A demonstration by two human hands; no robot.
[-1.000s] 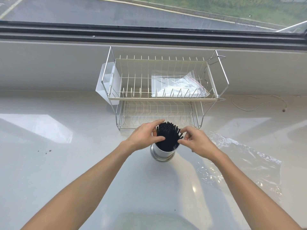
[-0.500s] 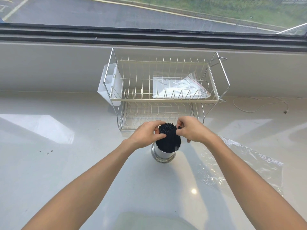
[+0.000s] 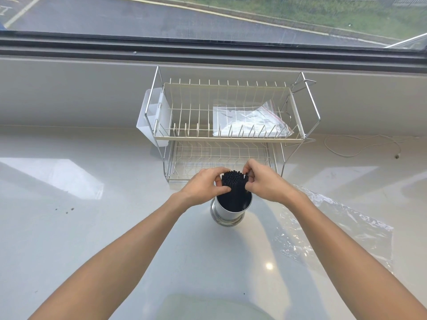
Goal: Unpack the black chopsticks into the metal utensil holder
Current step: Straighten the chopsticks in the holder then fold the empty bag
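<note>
Head view: both hands (image 3: 203, 184) (image 3: 265, 182) grip chopsticks (image 3: 233, 181) above holder rim (image 3: 248, 204).

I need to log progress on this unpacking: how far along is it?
Done: the black chopsticks stand in the metal utensil holder, and an empty clear wrapper lies on the counter to its right. In hand: the left hand and right hand grip the bundle's top from both sides. Left: letting go; nothing else unpacked shows.
</note>
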